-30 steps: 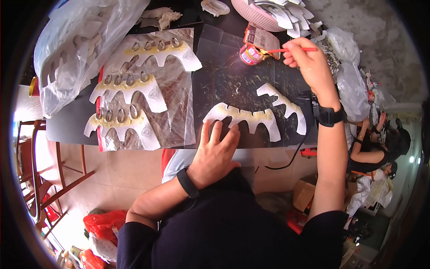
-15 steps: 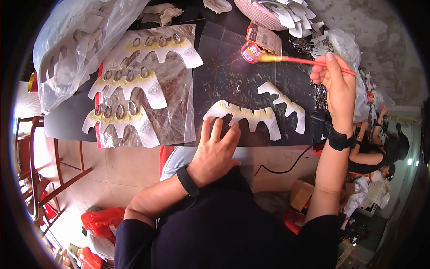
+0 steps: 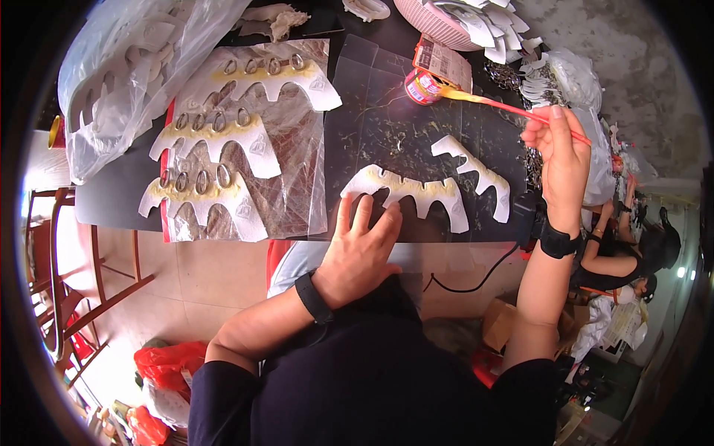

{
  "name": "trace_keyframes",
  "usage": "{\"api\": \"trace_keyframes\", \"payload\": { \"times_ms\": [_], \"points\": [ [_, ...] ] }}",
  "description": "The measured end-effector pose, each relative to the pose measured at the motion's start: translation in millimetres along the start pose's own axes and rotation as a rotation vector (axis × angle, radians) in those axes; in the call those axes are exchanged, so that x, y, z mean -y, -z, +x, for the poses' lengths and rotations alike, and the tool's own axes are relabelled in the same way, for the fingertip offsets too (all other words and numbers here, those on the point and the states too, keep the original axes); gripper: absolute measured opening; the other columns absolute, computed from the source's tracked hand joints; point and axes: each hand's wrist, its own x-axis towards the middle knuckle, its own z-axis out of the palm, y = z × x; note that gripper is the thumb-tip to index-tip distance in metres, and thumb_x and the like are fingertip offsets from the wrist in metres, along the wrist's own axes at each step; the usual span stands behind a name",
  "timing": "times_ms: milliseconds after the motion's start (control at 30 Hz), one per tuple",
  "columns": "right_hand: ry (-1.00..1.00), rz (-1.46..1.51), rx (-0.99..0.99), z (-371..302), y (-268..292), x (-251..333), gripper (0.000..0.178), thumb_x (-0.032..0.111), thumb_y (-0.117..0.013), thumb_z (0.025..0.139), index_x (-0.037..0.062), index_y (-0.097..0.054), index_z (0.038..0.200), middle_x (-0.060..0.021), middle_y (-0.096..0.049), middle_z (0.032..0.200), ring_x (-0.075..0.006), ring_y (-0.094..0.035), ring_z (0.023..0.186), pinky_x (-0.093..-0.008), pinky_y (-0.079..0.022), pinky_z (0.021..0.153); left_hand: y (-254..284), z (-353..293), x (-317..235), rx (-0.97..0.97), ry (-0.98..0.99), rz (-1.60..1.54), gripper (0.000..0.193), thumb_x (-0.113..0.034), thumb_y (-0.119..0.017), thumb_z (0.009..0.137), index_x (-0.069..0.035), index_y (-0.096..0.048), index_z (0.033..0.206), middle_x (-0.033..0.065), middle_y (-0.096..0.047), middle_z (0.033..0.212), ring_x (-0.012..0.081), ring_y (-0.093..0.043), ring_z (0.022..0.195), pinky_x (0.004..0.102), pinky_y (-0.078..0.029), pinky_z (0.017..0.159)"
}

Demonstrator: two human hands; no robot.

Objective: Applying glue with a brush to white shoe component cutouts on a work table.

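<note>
My left hand (image 3: 362,251) lies with fingers spread, its fingertips at the near edge of a white scalloped piece (image 3: 401,192) with yellowish glue along its notched far edge. My right hand (image 3: 563,167) is closed around the red handle of a brush (image 3: 513,109). The brush's yellow, glue-coated end rests by the rim of a small red can (image 3: 423,87). A second white cut piece (image 3: 476,175), also smeared with yellow, lies to the right of the first. On the left, several scalloped pieces (image 3: 256,152) carry metal rings along their glued edges.
A clear plastic sheet (image 3: 297,149) lies under the ringed pieces. Far left is a plastic bag (image 3: 123,89) of white pieces. A pink basket (image 3: 424,22) holds more at the back. Metal rings (image 3: 506,74) lie heaped right of the can. Another person (image 3: 621,253) sits at far right.
My right hand has come slightly nearer, and the brush now slants more, its glue-coated end still beside the can. My left hand stays on the white piece. The whole view has shifted a little.
</note>
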Motion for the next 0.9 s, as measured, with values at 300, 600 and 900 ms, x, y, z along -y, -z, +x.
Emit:
{"api": "trace_keyframes", "payload": {
  "times_ms": [300, 600, 900],
  "points": [
    [-0.064, 0.063, 0.001, -5, 10, -11, 0.028, 0.025, -0.046, 0.093, -0.0006, -0.057, 0.089, -0.0064, -0.059, 0.071, -0.0121, -0.057, 0.060, -0.0235, -0.046, 0.058, 1, -2, 0, 0.003, 0.002, 0.006, 0.073, -0.040, -0.071, 0.062, 0.000, -0.048, 0.119, 0.0091, -0.038, 0.125, 0.0363, -0.032, 0.115, 0.0550, -0.019, 0.102],
    [-0.070, 0.207, -0.094, -11, 15, -31, 0.034, 0.032, -0.048, 0.092, 0.0003, -0.058, 0.089, -0.0075, -0.059, 0.070, -0.0139, -0.058, 0.060, -0.0243, -0.046, 0.055, 0, -1, 1, -0.009, -0.002, 0.004, 0.072, -0.039, -0.071, 0.061, 0.000, -0.049, 0.117, 0.0090, -0.039, 0.125, 0.0359, -0.033, 0.114, 0.0543, -0.020, 0.102],
    [-0.337, 0.718, -0.044, -11, 26, -62, 0.033, 0.033, -0.052, 0.089, 0.0002, -0.058, 0.091, -0.0064, -0.058, 0.075, -0.0141, -0.055, 0.067, -0.0271, -0.046, 0.061, 1, -1, 0, -0.007, -0.006, 0.011, 0.072, -0.040, -0.071, 0.061, 0.000, -0.050, 0.117, 0.0091, -0.039, 0.125, 0.0357, -0.033, 0.114, 0.0538, -0.020, 0.102]
  ]
}}
